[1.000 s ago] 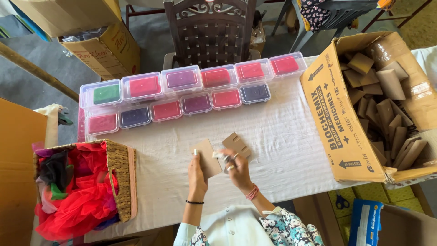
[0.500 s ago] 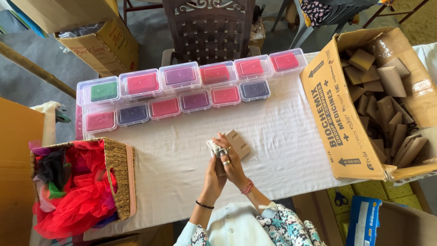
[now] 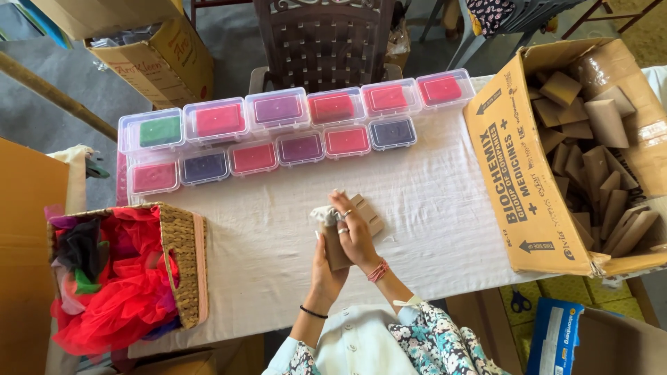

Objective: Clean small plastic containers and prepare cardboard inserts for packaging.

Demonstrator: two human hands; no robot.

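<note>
While both hands meet over the white tablecloth [image 3: 431,208], the scene reads so:
Left hand [image 3: 325,267]: curled closed around the lower part of a brown paper pouch [image 3: 336,251], held upright.
Right hand [image 3: 356,232]: fingers bent over the pouch's top, pressing a pale cloth wad [image 3: 324,214] at its mouth.
Pouch place: above the table's near middle, just beside more flat pouches [image 3: 368,212].
Nearby: wicker basket [image 3: 182,267] of red tulle, left.

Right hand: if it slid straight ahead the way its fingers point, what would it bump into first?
The right hand points up-left across the white tablecloth. After the white tuft it touches on the brown packet, probably the purple-filled clear box in the near row, though height is hard to judge.
</note>
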